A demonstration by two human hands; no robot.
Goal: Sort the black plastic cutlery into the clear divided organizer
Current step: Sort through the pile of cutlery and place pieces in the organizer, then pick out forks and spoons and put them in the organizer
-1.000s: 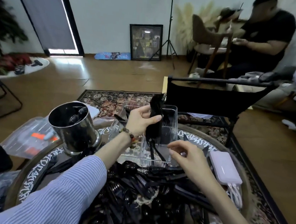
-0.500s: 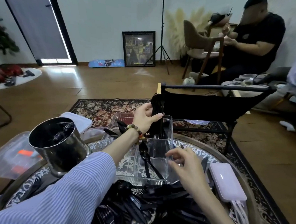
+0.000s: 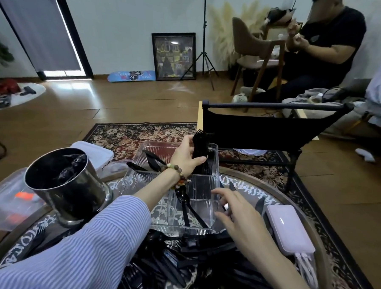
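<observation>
The clear divided organizer [image 3: 215,159] stands at the middle of the round table. My left hand [image 3: 185,157] grips a bundle of black forks [image 3: 200,145], held upright with tines up, over the organizer's far right compartment. A spoon and another black piece [image 3: 187,210] lean in the near compartment. Black knives [image 3: 151,159] lie in the far left part. My right hand [image 3: 232,209] hovers by the organizer's near right corner, fingers spread and relaxed, holding nothing. A heap of loose black cutlery [image 3: 179,261] covers the table's near side.
A metal cup [image 3: 66,186] with black pieces inside stands at the left. A white power bank [image 3: 287,229] with cable lies at the right. A black folding chair [image 3: 263,130] stands behind the table. A seated person [image 3: 327,45] is at the far right.
My left hand has lowered the fork bundle toward the far right compartment. My right hand has opened its fingers and moved slightly right of the organizer's near wall.
</observation>
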